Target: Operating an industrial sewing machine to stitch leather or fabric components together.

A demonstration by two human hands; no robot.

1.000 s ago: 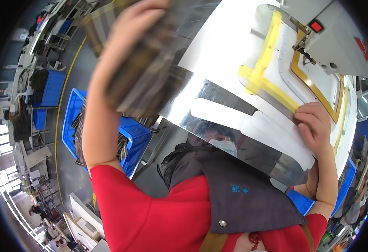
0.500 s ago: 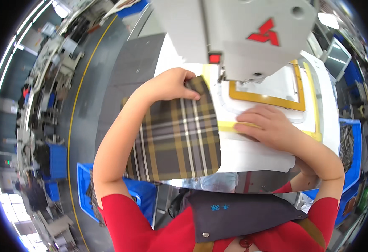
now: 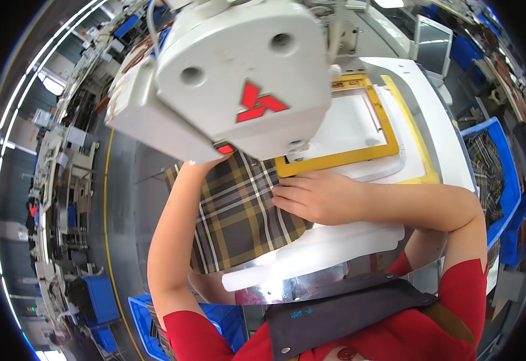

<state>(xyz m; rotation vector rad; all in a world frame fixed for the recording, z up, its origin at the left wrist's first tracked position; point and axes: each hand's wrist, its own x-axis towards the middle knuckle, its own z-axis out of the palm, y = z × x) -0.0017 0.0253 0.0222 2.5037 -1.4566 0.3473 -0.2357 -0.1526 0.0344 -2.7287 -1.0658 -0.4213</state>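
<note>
Keep your right hand [image 3: 314,195] flat, fingers together, pressing the plaid cloth [image 3: 239,210] lying near the yellow frame [image 3: 341,157], and slide it straight under the sewing machine [image 3: 227,78], where your left hand [image 3: 206,161] is hidden, so I cannot tell its grip.

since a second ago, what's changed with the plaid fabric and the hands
The plaid fabric, held up in the air a second ago, now lies flat on the white table, pushed farther under the machine head. The left hand has reached to its far edge. The right hand still presses by the yellow frame.
</note>
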